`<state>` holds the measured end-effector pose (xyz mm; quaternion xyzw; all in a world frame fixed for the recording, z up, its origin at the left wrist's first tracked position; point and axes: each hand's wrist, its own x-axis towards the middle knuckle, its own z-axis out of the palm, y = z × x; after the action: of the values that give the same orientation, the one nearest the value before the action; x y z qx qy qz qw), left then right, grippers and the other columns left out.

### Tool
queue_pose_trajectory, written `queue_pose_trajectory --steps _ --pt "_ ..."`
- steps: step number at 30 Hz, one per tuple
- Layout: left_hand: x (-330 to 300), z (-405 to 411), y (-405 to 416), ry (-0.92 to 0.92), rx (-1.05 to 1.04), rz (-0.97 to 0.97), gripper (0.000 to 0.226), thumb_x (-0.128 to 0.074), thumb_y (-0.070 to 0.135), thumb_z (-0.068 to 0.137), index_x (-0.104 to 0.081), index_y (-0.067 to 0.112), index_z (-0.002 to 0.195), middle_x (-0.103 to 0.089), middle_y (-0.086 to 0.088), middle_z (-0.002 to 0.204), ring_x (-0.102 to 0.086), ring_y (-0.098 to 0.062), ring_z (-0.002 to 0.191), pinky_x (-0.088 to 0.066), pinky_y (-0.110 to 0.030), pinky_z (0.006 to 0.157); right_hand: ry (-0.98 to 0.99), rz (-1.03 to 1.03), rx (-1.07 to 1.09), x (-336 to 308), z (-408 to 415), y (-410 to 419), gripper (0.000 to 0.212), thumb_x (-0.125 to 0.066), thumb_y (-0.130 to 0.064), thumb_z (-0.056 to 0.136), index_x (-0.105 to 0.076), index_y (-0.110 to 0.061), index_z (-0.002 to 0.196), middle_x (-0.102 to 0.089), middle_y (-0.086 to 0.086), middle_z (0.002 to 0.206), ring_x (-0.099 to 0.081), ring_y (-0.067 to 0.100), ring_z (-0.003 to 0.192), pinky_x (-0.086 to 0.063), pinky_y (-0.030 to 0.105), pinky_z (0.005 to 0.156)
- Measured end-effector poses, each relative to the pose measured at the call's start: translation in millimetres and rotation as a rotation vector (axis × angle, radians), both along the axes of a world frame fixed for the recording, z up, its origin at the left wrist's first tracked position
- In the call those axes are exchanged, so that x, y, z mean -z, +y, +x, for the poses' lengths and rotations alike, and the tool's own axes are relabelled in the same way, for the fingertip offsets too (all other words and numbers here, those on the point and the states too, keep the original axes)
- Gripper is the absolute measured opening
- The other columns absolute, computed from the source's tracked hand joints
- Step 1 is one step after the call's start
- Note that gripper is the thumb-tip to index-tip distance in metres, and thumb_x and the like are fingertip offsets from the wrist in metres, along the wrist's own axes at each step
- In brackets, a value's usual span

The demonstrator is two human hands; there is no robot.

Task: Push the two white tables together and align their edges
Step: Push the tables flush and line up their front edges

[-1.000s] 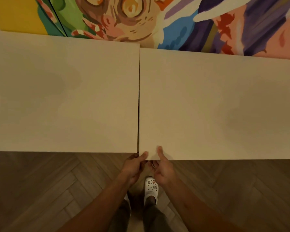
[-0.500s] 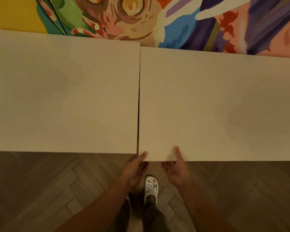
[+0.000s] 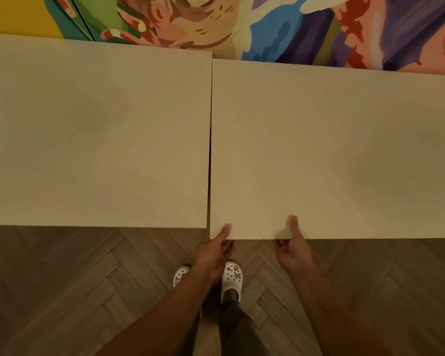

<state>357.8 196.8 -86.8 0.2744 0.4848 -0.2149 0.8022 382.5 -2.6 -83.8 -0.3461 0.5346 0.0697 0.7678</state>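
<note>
Two white tables stand side by side, the left table (image 3: 95,140) and the right table (image 3: 332,155), with a thin dark gap between them that widens toward me. The right table's near edge sits closer to me than the left one's. My left hand (image 3: 213,250) grips the right table's near left corner, thumb on top, fingers under the edge. My right hand (image 3: 292,249) grips the same near edge a little to the right, thumb lying on the top.
A colourful mural wall (image 3: 267,27) runs directly behind both tables. Herringbone wood floor (image 3: 88,291) lies in front. My feet in white clogs (image 3: 231,278) stand just before the gap between the tables.
My right hand has slid to the right along the right table's near edge, away from my left hand. The view has shifted slightly; the tables look unchanged relative to each other.
</note>
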Motion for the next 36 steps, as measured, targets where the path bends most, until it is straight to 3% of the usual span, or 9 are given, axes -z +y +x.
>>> queue_pose_trajectory --steps 5,8,14,21,25,28,32,36 --pt "-2 -1 1 -0.007 0.009 -0.009 0.048 -0.089 0.020 0.068 -0.073 0.003 0.110 -0.079 -0.010 0.106 -0.077 -0.015 0.083 -0.061 -0.024 0.065 -0.009 0.007 -0.014 1 -4 -3 0.044 -0.079 -0.036 0.087 -0.071 -0.013 0.123 -0.076 0.010 0.120 -0.072 0.023 0.113 -0.056 0.041 0.102" --pt "-2 2 2 0.012 0.024 -0.034 0.044 -0.089 0.020 0.065 -0.075 0.004 0.103 -0.079 -0.007 0.096 -0.073 -0.012 0.075 -0.058 -0.021 0.060 -0.001 -0.005 0.010 2 -4 -3 0.044 -0.080 -0.035 0.086 -0.070 -0.013 0.123 -0.076 0.008 0.120 -0.071 0.021 0.113 -0.058 0.038 0.095" --pt "-5 5 4 0.035 0.019 -0.048 0.038 -0.088 0.019 0.065 -0.073 0.006 0.098 -0.074 -0.004 0.081 -0.065 -0.009 0.065 -0.055 -0.017 0.053 0.010 0.012 0.077 2 0 1 0.038 -0.077 -0.032 0.090 -0.069 -0.012 0.120 -0.071 0.010 0.125 -0.068 0.024 0.113 -0.057 0.041 0.097" --pt "-15 15 9 0.044 0.009 0.006 0.018 -0.080 0.014 0.086 -0.072 0.007 0.101 -0.076 0.002 0.073 -0.065 -0.006 0.063 -0.054 -0.014 0.053 -0.004 0.059 0.061 -7 8 10 0.042 -0.073 -0.033 0.094 -0.066 -0.011 0.129 -0.067 0.011 0.133 -0.065 0.025 0.119 -0.051 0.043 0.108" --pt "-18 18 7 0.035 0.009 0.005 0.009 -0.076 0.013 0.090 -0.070 0.009 0.095 -0.070 0.002 0.065 -0.061 -0.003 0.049 -0.051 -0.013 0.047 -0.005 0.068 0.024 -7 9 12 0.046 -0.072 -0.037 0.094 -0.066 -0.012 0.132 -0.067 0.011 0.135 -0.063 0.027 0.126 -0.049 0.045 0.111" --pt "-21 17 6 0.037 0.006 0.018 0.011 -0.076 0.016 0.091 -0.070 0.009 0.098 -0.072 0.000 0.073 -0.062 -0.005 0.059 -0.052 -0.014 0.049 -0.017 0.067 0.002 -8 9 13 0.043 -0.071 -0.038 0.094 -0.066 -0.013 0.129 -0.066 0.011 0.136 -0.062 0.026 0.126 -0.049 0.041 0.111" --pt "-24 17 6 0.029 0.030 0.022 0.017 -0.075 0.020 0.092 -0.070 0.009 0.102 -0.073 -0.005 0.090 -0.064 -0.013 0.077 -0.055 -0.018 0.055 -0.016 0.053 -0.031 -10 6 11 0.041 -0.070 -0.040 0.094 -0.065 -0.014 0.126 -0.068 0.011 0.133 -0.065 0.022 0.117 -0.052 0.036 0.096" --pt "-27 18 20 0.021 0.078 0.029 0.026 -0.071 0.031 0.095 -0.068 0.008 0.108 -0.072 -0.009 0.094 -0.066 -0.019 0.085 -0.058 -0.028 0.067 0.052 0.132 -0.297 -19 -3 24 0.051 -0.067 -0.041 0.097 -0.056 -0.009 0.136 -0.068 0.016 0.125 -0.065 0.028 0.114 -0.052 0.039 0.091"
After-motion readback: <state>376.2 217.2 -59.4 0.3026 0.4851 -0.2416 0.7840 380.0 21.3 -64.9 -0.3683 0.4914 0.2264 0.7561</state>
